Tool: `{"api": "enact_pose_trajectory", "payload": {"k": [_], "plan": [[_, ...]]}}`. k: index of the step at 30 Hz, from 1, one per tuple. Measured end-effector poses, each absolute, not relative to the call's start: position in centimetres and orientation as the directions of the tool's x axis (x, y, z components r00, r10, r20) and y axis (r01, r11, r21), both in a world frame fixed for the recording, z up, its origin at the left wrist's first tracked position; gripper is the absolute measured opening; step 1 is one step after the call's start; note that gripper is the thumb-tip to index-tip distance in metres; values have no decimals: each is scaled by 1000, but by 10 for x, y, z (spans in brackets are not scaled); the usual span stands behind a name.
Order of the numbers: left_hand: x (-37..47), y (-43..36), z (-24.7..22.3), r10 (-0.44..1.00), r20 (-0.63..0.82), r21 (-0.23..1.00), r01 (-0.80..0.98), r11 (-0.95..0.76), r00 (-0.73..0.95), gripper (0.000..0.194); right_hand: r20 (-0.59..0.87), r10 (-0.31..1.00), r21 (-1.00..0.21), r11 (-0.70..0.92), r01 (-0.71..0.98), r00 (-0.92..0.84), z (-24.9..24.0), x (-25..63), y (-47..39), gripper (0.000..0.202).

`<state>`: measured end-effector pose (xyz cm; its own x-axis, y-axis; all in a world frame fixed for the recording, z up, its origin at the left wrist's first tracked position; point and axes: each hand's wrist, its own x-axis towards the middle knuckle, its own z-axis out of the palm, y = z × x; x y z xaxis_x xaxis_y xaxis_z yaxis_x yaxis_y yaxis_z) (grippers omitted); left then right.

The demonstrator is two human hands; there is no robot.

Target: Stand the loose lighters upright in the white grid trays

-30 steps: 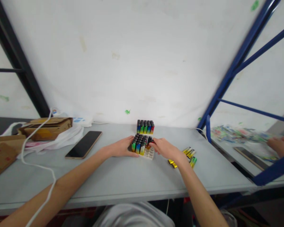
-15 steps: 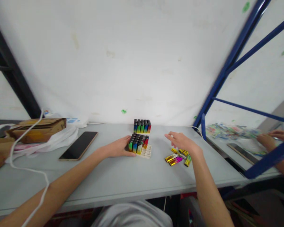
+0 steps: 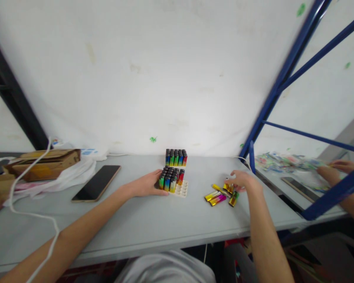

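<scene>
My left hand [image 3: 147,183] is wrapped around the left side of a white plastic tray [image 3: 182,191], its thumb along the front and its fingertips behind. Rows of multicoloured lighters [image 3: 167,184] with black tops stand upright in that tray; several holes on its right are bare. My right hand [image 3: 242,180] is over the right part of a loose pile of shiny gold, purple and green lighters [image 3: 218,199]. Its thumb and fingers are bent and apart, with their tips at a gold lighter [image 3: 225,186]; no firm hold shows.
A second block of upright lighters [image 3: 176,158] stands near the wall. To the left lie a phone [image 3: 96,183], cardboard boxes [image 3: 47,163] and a white cable [image 3: 32,212]. At right, beyond the blue metal frame [image 3: 265,114], another person's hands [image 3: 330,173] work by another phone [image 3: 300,188].
My right hand has moved right, from above the pile's left side down to its right part. My left hand keeps its place on the tray. The view has shifted slightly.
</scene>
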<state>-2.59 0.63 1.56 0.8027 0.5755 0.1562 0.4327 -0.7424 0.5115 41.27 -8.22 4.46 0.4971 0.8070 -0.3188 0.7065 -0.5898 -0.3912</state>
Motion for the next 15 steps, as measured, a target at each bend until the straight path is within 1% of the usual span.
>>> {"api": "enact_pose_trajectory", "payload": {"k": [3,5,7,9,11,15], "plan": [[-26,8,14,571,164,511,426,-747,805,81,-277,830,-506,-555,660,485,43,408,-78,62],[-27,9,13,570,162,511,426,-747,806,82,-255,847,-549,-524,651,466,43,404,-75,50],[-27,10,11,568,162,512,423,-747,807,84,-250,869,-561,-490,667,427,43,399,-72,35],[-27,10,11,567,168,514,419,-749,807,84,-251,885,-578,-462,673,392,42,397,-69,25],[-27,10,11,562,172,512,414,-753,809,83,-235,889,-589,-452,670,393,41,396,-67,22],[-27,8,12,560,158,506,421,-753,813,84,-154,894,-573,-428,698,421,47,396,-66,23]]}}
